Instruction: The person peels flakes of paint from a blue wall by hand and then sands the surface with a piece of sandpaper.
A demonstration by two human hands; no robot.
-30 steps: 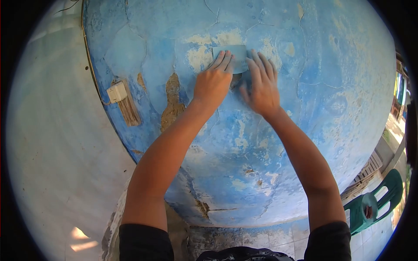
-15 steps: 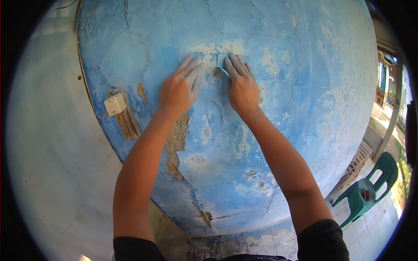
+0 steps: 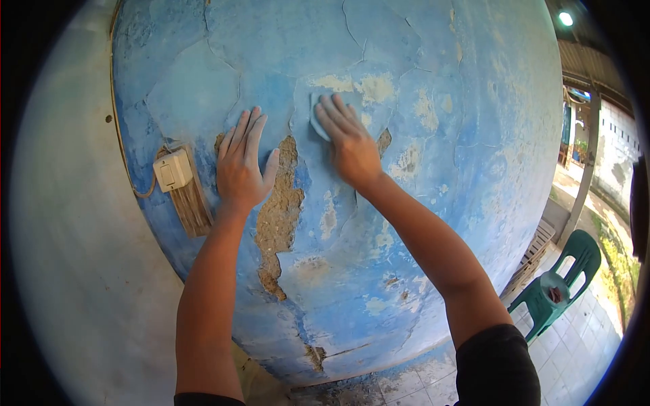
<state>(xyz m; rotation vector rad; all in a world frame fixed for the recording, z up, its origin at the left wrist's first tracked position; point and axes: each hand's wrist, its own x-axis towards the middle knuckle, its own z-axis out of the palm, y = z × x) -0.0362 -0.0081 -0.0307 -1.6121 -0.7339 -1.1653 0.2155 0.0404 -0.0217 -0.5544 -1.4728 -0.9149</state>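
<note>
Wall (image 3: 433,135) mottled blue, cream patches, brown gouge; switch (image 3: 172,170) white; chair (image 3: 562,287) green.

Two bare forearms run up from short black sleeves, the right sleeve (image 3: 497,365) showing as a broad dark cuff above the elbow, the left sleeve (image 3: 206,399) only a thin sliver, and both hands, left hand (image 3: 240,169) and right hand (image 3: 349,145), are ungloved, without rings or a watch.

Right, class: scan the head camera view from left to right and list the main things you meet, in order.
Wall switch → left hand, flat on the blue wall → patch of bare plaster → right hand, pressing a pale sheet to the wall → green plastic chair.
</note>
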